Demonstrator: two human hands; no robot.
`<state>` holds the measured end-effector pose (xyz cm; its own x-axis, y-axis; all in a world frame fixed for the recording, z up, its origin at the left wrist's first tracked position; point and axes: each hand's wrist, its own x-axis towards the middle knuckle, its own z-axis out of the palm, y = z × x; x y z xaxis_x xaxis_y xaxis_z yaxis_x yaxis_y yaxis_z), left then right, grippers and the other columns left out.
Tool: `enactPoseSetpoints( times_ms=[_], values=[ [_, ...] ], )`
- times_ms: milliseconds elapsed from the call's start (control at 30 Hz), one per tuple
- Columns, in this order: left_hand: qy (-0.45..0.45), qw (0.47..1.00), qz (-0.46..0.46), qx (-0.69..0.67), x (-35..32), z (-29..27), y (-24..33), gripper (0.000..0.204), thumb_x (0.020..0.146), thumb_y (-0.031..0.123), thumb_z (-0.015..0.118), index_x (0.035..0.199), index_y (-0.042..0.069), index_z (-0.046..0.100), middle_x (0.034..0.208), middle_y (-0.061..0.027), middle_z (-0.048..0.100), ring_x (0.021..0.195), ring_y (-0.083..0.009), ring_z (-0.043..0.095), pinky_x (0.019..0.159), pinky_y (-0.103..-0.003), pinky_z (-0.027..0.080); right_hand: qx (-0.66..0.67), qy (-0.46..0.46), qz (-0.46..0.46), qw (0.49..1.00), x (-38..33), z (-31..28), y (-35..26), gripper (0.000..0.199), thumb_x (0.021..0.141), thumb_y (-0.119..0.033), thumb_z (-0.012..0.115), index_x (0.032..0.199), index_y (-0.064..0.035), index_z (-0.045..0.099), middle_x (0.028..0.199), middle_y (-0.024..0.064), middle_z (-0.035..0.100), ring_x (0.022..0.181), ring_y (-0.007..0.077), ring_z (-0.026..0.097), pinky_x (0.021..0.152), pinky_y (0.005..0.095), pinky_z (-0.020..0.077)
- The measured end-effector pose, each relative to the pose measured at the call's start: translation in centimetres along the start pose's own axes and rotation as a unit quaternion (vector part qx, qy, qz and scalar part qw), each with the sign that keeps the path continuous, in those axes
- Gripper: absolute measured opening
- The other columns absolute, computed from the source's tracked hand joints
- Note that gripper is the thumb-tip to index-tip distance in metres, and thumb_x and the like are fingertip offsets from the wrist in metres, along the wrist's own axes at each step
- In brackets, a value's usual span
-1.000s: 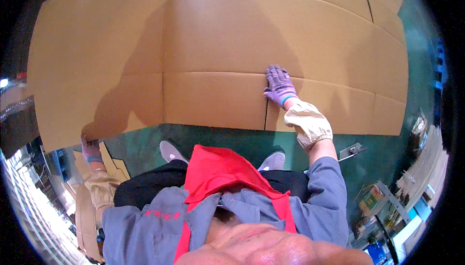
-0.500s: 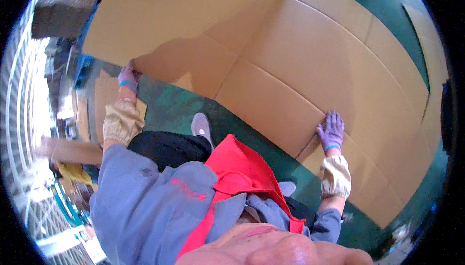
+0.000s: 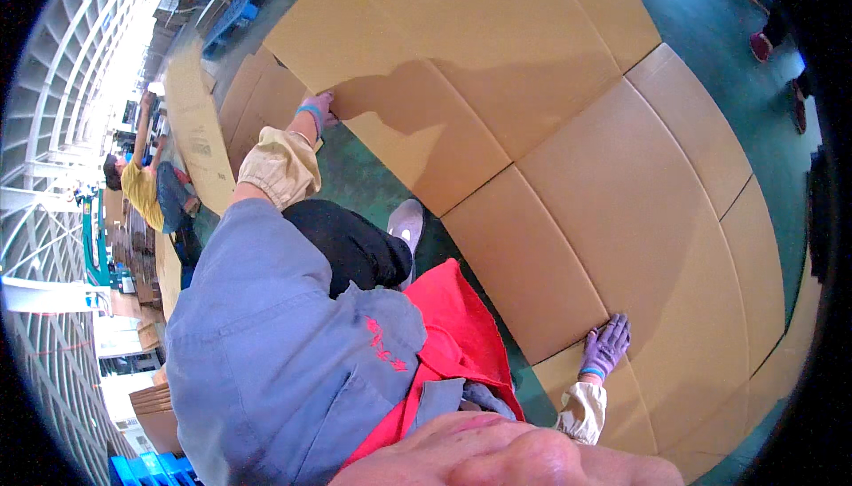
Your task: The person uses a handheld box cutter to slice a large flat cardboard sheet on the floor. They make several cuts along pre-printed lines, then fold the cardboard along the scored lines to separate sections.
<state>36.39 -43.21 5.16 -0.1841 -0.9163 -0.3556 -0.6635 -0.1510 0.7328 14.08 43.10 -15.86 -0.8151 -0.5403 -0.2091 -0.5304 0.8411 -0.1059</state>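
A large creased cardboard sheet (image 3: 586, 166) spreads in front of me, with score lines and slits dividing it into panels. My left hand (image 3: 319, 111), in a purple glove, grips its near left edge; some fingertips are hidden there. To the right, my right hand (image 3: 607, 346), gloved likewise, lies flat on the sheet with its fingers stretched, beside the end of a slit. A dark shadow falls across the left panels.
More cardboard (image 3: 257, 100) lies beyond my left arm. A person in a yellow top (image 3: 142, 193) is at the far left, near another cardboard piece (image 3: 197, 126). A blue pallet (image 3: 240, 11) stands at the upper left. Someone's shoes (image 3: 761, 46) show at the upper right.
My view has swung left, bringing the person in yellow into sight. The sheet has shifted and turned in the picture; my left hand still grips its edge and my right still lies flat.
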Motion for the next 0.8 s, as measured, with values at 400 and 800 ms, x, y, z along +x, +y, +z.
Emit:
enactPoseSetpoints(
  times_ms=[400,800],
  values=[
    [-0.318,0.808,0.115,0.482,-12.9,9.7,3.8,0.050,0.091,0.038,0.057,0.132,0.009,0.055,0.115,-0.0083,0.066,0.104,-0.0241,0.061,0.090,-0.036,0.047,-0.009,-0.019,0.029,0.999,0.0,-0.7,1.2,0.077,0.083,-0.033,0.065,0.146,-0.0019,0.034,0.154,0.0158,0.029,0.144,0.0329,0.024,0.119,0.0468,0.0148],
    [-0.334,0.753,0.171,0.540,-10.5,8.6,1.0,0.061,0.088,0.046,0.058,0.138,0.012,0.049,0.120,-0.0155,0.064,0.108,-0.0313,0.061,0.092,-0.042,0.047,-0.005,-0.023,0.024,0.999,0.2,0.6,-0.3,0.077,0.084,-0.036,0.062,0.147,-0.0046,0.032,0.156,0.0146,0.026,0.145,0.0322,0.021,0.118,0.0469,0.0149]
  ],
)
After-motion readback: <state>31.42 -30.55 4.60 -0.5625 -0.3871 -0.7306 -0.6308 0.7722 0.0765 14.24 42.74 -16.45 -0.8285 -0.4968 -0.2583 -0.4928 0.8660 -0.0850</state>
